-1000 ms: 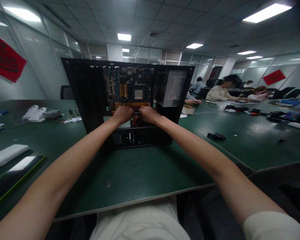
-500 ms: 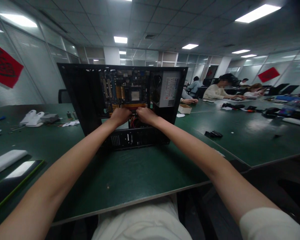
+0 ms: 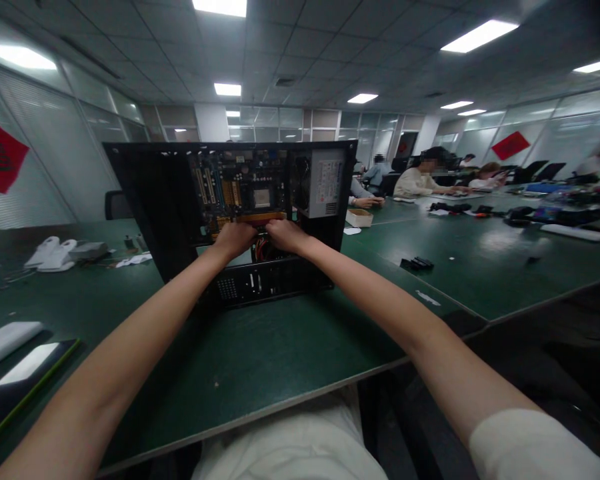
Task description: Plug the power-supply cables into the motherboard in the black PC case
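Observation:
An open black computer case (image 3: 147,200) stands on the green table in front of me, its inside facing me. In it are a motherboard (image 3: 243,175) with a square processor (image 3: 261,198) and, at the upper right, a grey power supply (image 3: 326,183). My left hand (image 3: 236,239) and my right hand (image 3: 286,236) are side by side at the motherboard's lower edge, against the orange and red memory slots (image 3: 265,217). Both have curled, closed fingers; the fingertips and whatever they grip are hidden. Red and dark cables (image 3: 261,249) show just below, between the hands.
On the left lie a black, green-edged tablet-like device (image 3: 27,380), a white bar (image 3: 10,341) and white objects (image 3: 53,253). A small box (image 3: 359,218) stands behind the case's right side. Black parts (image 3: 417,264) lie right. Several people sit farther back.
The whole view has shifted, so the case and table appear slightly lower and farther left. Both hands stay at the memory slots with little visible change in grip.

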A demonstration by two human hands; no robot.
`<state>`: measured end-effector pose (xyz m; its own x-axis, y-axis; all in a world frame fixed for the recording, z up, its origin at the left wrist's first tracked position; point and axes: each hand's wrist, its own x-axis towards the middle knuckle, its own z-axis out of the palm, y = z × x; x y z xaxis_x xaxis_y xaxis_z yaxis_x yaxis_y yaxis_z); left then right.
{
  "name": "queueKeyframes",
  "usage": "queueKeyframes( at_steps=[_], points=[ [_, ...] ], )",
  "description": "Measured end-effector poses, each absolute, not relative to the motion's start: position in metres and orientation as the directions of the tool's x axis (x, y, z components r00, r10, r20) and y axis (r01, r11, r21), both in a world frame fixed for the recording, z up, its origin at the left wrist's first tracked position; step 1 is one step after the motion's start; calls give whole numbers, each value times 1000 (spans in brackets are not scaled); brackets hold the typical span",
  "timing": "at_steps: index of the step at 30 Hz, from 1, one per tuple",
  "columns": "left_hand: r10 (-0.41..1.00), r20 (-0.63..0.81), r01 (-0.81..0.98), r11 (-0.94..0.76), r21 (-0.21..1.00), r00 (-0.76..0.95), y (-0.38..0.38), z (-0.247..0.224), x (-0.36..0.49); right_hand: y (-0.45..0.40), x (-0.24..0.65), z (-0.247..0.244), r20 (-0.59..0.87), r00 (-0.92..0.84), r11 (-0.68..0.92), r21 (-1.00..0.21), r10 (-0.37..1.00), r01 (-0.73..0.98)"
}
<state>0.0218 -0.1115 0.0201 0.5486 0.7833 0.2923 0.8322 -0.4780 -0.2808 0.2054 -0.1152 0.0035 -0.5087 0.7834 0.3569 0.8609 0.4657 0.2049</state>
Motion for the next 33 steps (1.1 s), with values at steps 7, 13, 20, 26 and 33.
queueKeyframes(
  at_steps=[7,13,20,26,33],
  points=[
    [811,284,845,-416,-337,512,-111,22,24,-115,202,5,355,-514,459,232,781,858],
    [836,269,873,-419,-250,478,-106,22,20,-112,203,5,369,-482,454,166,795,876],
    [833,274,873,-424,-241,481,-108,23,21,-109,206,2,377,-451,457,80,809,886],
    [825,271,864,-436,-252,496,-108,23,22,-104,209,-1,411,-437,462,41,800,886],
    [829,286,876,-433,-214,480,-104,20,21,-101,214,-5,445,-407,479,-56,797,876]
  ],
)
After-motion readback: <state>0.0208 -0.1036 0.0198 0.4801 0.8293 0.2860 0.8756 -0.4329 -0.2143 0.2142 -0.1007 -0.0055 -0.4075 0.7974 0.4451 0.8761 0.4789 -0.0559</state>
